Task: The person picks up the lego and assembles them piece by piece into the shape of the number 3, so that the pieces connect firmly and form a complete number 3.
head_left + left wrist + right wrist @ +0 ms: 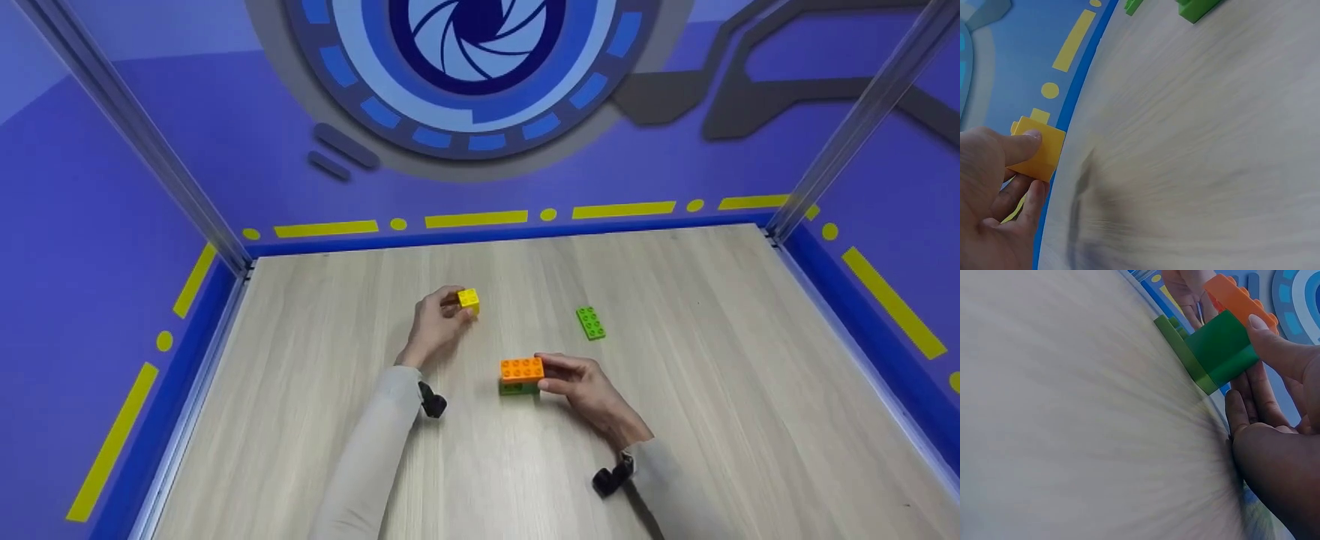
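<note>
My left hand [437,322] pinches a small yellow toy brick [469,298] between thumb and fingers. In the left wrist view this yellow brick [1043,149] appears above the table, its studs turned towards the wall. My right hand [596,394] grips a stack of toy bricks at its right side. On top of the stack is an orange brick [522,369] with two rows of studs. Beneath it, in the right wrist view, sit a dark green brick [1222,349] and a light green base piece [1188,354]. A bright green flat brick [590,323] lies apart, beyond the right hand.
The wooden tabletop [675,300] is bounded by a blue patterned back wall [187,127] and side walls. Metal posts [862,112] stand at the back corners. A black wrist camera [613,476] is strapped to the right wrist, another [432,401] to the left.
</note>
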{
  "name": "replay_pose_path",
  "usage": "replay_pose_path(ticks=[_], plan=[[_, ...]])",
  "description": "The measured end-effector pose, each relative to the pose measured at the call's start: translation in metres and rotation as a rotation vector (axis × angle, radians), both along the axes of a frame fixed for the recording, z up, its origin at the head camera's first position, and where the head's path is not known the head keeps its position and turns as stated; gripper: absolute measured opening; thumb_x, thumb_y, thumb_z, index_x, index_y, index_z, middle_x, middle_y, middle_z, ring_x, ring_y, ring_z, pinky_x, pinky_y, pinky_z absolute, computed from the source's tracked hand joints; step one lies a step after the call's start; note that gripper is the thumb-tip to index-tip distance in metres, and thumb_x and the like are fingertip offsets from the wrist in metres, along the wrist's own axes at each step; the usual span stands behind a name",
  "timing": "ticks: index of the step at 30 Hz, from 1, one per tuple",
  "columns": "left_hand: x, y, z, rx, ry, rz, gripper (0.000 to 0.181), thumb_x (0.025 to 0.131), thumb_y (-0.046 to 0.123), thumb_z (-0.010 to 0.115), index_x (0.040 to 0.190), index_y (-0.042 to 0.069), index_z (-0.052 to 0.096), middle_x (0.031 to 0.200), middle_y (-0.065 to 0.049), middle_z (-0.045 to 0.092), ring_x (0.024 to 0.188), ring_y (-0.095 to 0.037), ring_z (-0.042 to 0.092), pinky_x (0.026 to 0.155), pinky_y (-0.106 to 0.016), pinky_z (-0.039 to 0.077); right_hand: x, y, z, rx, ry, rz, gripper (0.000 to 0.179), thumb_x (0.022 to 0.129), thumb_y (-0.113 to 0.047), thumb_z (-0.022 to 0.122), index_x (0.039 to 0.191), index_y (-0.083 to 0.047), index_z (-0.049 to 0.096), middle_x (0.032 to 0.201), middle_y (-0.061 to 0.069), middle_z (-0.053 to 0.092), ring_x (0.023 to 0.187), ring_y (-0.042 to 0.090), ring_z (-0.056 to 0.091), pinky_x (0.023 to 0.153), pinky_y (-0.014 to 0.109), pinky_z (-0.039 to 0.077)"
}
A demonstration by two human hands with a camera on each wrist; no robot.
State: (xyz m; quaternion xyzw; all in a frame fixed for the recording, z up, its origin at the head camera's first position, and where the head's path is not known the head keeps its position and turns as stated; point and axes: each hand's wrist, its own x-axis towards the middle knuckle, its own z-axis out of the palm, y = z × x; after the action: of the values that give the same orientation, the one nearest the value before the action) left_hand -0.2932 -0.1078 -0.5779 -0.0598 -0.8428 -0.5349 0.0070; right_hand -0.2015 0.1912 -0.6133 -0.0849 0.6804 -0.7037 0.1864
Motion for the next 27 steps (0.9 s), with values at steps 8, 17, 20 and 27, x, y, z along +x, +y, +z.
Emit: replay_pose_path(ticks=[8,17,20,27], plan=[[0.005,0.001,0.010,-0.038,0.006,-0.011,0.043,0.100,0.007,0.075,0.142,0.007,0.066,0.138,-0.013,0.069,0.131,-0.027,0.066,0.109,-0.032,0.056,0.000,0.000,0.000,-0.027,0.009,0.009,0.061,0.096,-0.007,0.079,0.151,0.005,0.054,0.155,0.024,0.056,0.133,0.017,0.063,0.108,0.023,0.054],[0.013,0.007,0.021,-0.008,0.003,-0.059,0.045,0.101,0.005,0.073,0.145,0.003,0.063,0.140,-0.013,0.067,0.135,-0.027,0.064,0.111,-0.030,0.054,0.000,0.001,0.000,0.020,0.000,0.001,0.062,0.096,-0.011,0.080,0.151,0.002,0.055,0.156,0.023,0.056,0.139,0.025,0.060,0.108,0.022,0.053],[0.016,0.007,0.025,-0.013,0.002,-0.064,0.045,0.101,0.007,0.074,0.144,0.006,0.064,0.140,-0.011,0.067,0.135,-0.026,0.064,0.112,-0.032,0.054,0.000,0.001,-0.001,0.028,-0.003,0.000,0.061,0.096,-0.012,0.080,0.151,0.001,0.056,0.156,0.022,0.056,0.140,0.026,0.060,0.108,0.022,0.053],[0.021,0.007,0.031,-0.054,0.031,-0.079,0.043,0.101,0.010,0.075,0.142,0.008,0.066,0.138,-0.009,0.069,0.132,-0.025,0.065,0.111,-0.031,0.054,-0.001,0.000,-0.001,0.018,0.001,-0.002,0.062,0.095,-0.011,0.081,0.150,0.003,0.056,0.155,0.022,0.057,0.139,0.026,0.060,0.109,0.022,0.053]])
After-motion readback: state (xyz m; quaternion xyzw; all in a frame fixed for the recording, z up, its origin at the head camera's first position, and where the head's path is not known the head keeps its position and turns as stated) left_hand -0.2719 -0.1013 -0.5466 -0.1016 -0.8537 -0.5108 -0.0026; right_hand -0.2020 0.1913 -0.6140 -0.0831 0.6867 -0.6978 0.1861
